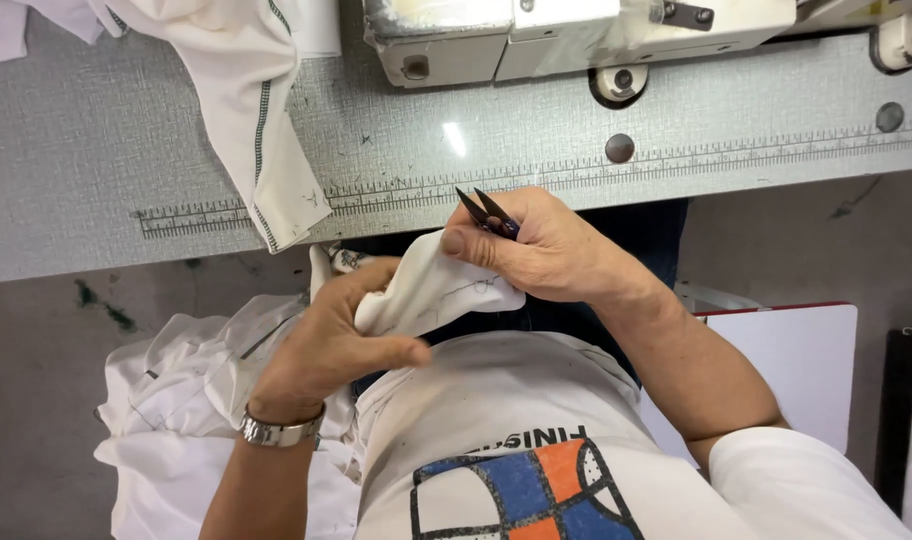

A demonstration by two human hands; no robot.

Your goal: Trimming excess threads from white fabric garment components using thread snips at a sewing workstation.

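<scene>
- Our left hand (326, 340) grips a fold of white cloth (431, 290) just in front of our chest, below the table edge.
- Our right hand (546, 250) pinches the same cloth with the thumb and also holds small black thread snips (488, 212), blades apart.
- More white fabric (266, 120) hangs over the grey sewing table (96, 160), near the sewing machine (576, 35).

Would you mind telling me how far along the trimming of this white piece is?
Done: one stitched piece lies on the table. In hand: both hands pinch the white piece, right hand holding snips. Left: white fabric heaped under the left hand.
</scene>
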